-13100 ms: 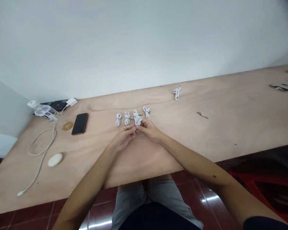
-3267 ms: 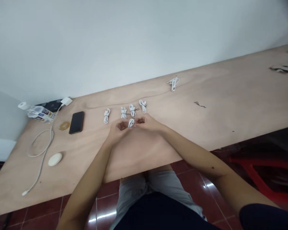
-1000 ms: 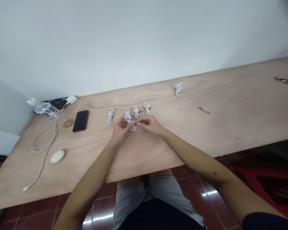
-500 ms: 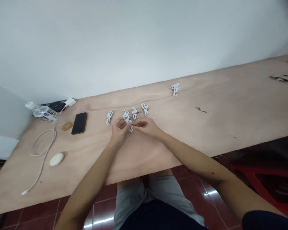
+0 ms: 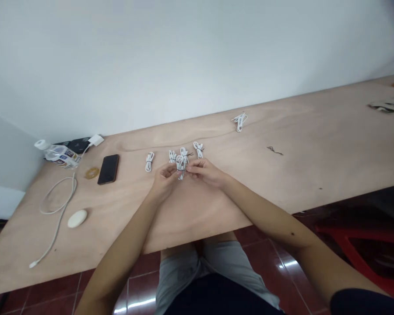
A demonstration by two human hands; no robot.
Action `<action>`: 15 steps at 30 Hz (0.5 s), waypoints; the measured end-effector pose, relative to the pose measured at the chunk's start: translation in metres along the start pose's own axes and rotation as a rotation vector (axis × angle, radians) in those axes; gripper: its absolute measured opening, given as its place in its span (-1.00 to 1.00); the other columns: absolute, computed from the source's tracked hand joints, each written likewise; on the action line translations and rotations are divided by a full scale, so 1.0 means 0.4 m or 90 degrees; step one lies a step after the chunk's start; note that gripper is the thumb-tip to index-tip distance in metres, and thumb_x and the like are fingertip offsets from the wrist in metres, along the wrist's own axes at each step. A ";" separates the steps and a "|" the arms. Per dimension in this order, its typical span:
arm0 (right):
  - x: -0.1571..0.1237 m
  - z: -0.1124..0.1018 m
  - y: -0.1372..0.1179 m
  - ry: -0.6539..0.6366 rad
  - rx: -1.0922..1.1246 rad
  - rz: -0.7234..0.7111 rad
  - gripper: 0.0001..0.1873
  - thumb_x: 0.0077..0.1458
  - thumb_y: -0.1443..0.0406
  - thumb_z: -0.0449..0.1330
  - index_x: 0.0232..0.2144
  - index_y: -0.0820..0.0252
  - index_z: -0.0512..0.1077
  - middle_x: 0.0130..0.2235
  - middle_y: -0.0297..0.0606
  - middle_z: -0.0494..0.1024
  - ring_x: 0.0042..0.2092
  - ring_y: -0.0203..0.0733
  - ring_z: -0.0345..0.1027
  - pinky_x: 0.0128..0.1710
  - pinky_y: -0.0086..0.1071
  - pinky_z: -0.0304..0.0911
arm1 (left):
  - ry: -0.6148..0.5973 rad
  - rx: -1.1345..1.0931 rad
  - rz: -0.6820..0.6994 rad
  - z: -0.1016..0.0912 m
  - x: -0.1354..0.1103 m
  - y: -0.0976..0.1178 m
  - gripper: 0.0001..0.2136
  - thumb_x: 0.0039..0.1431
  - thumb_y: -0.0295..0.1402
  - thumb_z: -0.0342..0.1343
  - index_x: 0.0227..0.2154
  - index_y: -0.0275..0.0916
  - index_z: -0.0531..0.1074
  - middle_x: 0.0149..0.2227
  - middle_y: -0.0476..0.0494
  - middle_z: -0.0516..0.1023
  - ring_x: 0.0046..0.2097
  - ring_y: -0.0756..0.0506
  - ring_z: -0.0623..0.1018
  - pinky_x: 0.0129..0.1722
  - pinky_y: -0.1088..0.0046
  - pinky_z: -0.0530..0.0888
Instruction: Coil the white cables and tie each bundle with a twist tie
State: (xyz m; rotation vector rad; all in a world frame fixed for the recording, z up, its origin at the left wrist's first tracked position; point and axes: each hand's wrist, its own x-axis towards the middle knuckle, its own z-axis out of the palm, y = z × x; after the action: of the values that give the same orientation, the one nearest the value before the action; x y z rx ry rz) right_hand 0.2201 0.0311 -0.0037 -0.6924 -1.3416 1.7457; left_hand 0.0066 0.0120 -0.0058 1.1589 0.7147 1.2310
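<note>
Held white cable bundle (image 5: 180, 161): between your hands, right of the left pinch; long axis pointing away from you.
Left hand (image 5: 164, 178): yours, thumb and fingertips pinching the bundle; the nearer one.
Right hand (image 5: 207, 171): yours, fingertips pinched at the black twist tie (image 5: 185, 170) on the bundle's right side.
Tied row bundles (image 5: 149, 162): just beyond, on the wooden tabletop (image 5: 197, 210).
Change: half a second ago the bundle leaned left; now straighter.

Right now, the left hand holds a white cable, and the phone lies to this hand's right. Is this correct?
Not fully: the left hand does hold a white cable, but the head view shows the phone to that hand's left.
</note>
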 end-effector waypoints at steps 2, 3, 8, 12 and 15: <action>-0.004 -0.003 -0.007 -0.030 0.038 0.031 -0.63 0.10 0.03 0.50 -0.36 0.21 0.57 -0.41 -0.34 0.50 -0.44 -0.35 0.22 -0.47 -0.45 0.10 | -0.012 -0.004 -0.006 0.003 -0.004 0.009 -0.72 0.14 -0.26 0.50 -0.14 -0.25 0.67 -0.14 -0.20 0.72 -0.19 -0.09 0.66 -0.12 0.37 0.60; -0.005 -0.005 -0.009 -0.038 0.044 0.034 -0.62 0.11 0.03 0.50 -0.35 0.21 0.57 -0.41 -0.35 0.49 -0.44 -0.35 0.22 -0.46 -0.45 0.10 | -0.017 -0.007 -0.014 0.006 -0.006 0.014 -0.73 0.14 -0.25 0.50 -0.15 -0.25 0.67 -0.16 -0.19 0.71 -0.20 -0.08 0.66 -0.14 0.38 0.60; -0.001 -0.010 -0.007 -0.079 -0.031 0.008 -0.59 0.15 -0.02 0.46 -0.30 0.22 0.60 -0.44 -0.36 0.49 -0.45 -0.33 0.21 -0.46 -0.44 0.11 | -0.078 -0.046 -0.105 0.018 -0.020 0.038 -0.61 0.02 -0.28 0.57 -0.14 -0.23 0.57 -0.15 -0.20 0.70 -0.18 -0.15 0.69 -0.18 0.33 0.62; -0.003 -0.014 -0.004 -0.146 -0.035 0.030 -0.58 0.17 -0.03 0.45 -0.22 0.22 0.64 -0.33 -0.28 0.61 -0.40 -0.30 0.29 -0.39 -0.42 0.23 | -0.144 -0.073 -0.187 0.014 -0.024 0.046 -0.53 -0.04 -0.38 0.59 -0.26 -0.20 0.35 -0.21 -0.14 0.66 -0.18 -0.16 0.70 -0.23 0.34 0.62; -0.010 -0.017 -0.007 -0.181 -0.039 0.029 -0.57 0.13 -0.04 0.48 -0.29 0.22 0.62 -0.36 -0.28 0.61 -0.39 -0.26 0.35 -0.34 -0.38 0.32 | -0.202 -0.047 -0.243 -0.005 -0.025 0.048 -0.46 -0.05 -0.37 0.59 -0.43 -0.20 0.20 -0.34 -0.07 0.59 -0.29 -0.10 0.67 -0.30 0.40 0.60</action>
State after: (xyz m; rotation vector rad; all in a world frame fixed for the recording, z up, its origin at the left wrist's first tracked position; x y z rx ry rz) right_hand 0.2284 0.0316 -0.0033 -0.5245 -1.5860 1.8987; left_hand -0.0043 0.0018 0.0102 1.0649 0.6097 0.7281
